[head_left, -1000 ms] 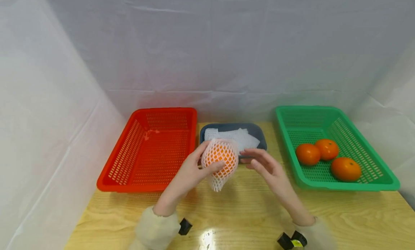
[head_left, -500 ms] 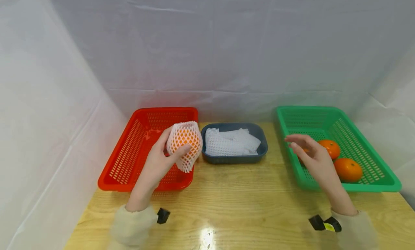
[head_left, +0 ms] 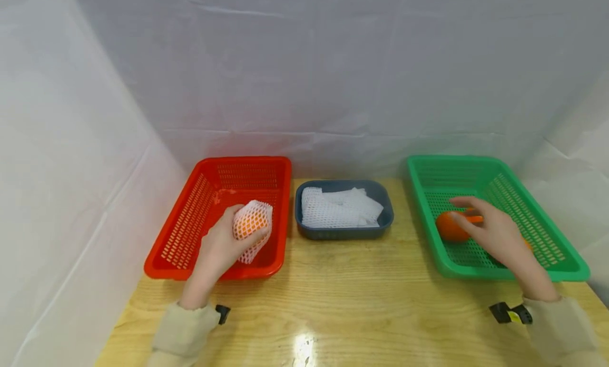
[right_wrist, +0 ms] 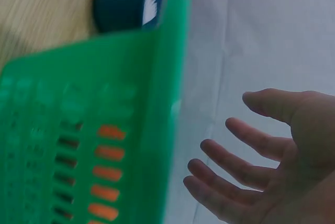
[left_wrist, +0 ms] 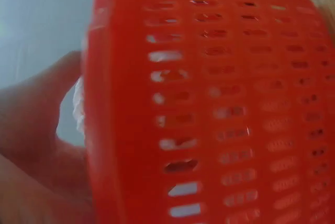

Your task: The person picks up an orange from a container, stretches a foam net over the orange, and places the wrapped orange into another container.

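My left hand (head_left: 220, 246) grips an orange (head_left: 250, 223) wrapped in a white foam net, the thumb on its near side. Hand and fruit are down inside the red basket (head_left: 286, 208); whether the fruit touches the bottom cannot be seen. In the left wrist view the basket wall (left_wrist: 209, 98) hides most of the fruit. Over the green basket (head_left: 476, 166), my right hand (head_left: 499, 232) holds nothing, its fingers loosely bent and apart. A bare orange (head_left: 451, 227) lies just beyond its fingertips; other oranges there are mostly hidden beneath the hand.
Between the baskets stands a small dark blue tray (head_left: 344, 233) with white foam net sleeves (head_left: 340, 208) in it. Wooden table (head_left: 357, 298) stretches in front. White sheeting (head_left: 304, 81) encloses the back and sides.
My left hand has carried the netted orange leftward from in front of the blue tray and down into the red basket. My right hand has moved right, from near the tray to over the green basket.
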A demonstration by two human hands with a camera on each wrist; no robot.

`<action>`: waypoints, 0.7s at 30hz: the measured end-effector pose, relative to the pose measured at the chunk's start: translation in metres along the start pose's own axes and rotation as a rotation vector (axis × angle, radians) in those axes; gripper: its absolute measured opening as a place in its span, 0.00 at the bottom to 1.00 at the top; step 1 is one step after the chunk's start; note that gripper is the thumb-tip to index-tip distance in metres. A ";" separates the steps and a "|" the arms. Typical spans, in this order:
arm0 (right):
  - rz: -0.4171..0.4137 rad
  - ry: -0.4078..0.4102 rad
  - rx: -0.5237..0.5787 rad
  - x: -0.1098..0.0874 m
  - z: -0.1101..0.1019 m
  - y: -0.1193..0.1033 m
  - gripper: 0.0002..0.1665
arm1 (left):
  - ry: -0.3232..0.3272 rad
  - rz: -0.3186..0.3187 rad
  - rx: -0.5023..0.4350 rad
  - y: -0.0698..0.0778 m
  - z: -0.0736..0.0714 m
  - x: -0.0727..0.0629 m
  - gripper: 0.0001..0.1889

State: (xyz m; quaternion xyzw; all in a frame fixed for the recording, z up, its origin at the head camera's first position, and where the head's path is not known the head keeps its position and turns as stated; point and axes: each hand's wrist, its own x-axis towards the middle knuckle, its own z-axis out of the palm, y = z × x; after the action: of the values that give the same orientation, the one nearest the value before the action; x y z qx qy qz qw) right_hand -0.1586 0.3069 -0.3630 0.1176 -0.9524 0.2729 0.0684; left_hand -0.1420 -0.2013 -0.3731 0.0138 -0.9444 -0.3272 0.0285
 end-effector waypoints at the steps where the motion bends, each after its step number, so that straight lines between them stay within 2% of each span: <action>1: 0.006 -0.005 -0.018 0.001 0.000 0.003 0.28 | -0.018 -0.002 0.013 -0.002 0.002 0.000 0.46; 6: 0.031 -0.058 -0.114 0.005 0.005 0.020 0.31 | -0.100 0.013 0.075 -0.006 0.009 -0.001 0.46; 12: 0.001 -0.142 -0.187 0.009 0.015 0.036 0.36 | -0.157 0.046 0.168 -0.005 0.014 -0.004 0.46; 21: 0.015 -0.192 -0.193 0.007 0.025 0.048 0.43 | -0.255 0.003 0.217 -0.009 0.015 -0.002 0.47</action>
State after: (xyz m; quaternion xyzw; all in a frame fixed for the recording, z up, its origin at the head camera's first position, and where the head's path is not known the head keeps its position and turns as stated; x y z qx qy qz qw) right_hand -0.1795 0.3320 -0.4073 0.1288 -0.9772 0.1681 -0.0143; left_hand -0.1404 -0.1989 -0.3910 -0.0264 -0.9702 -0.2223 -0.0929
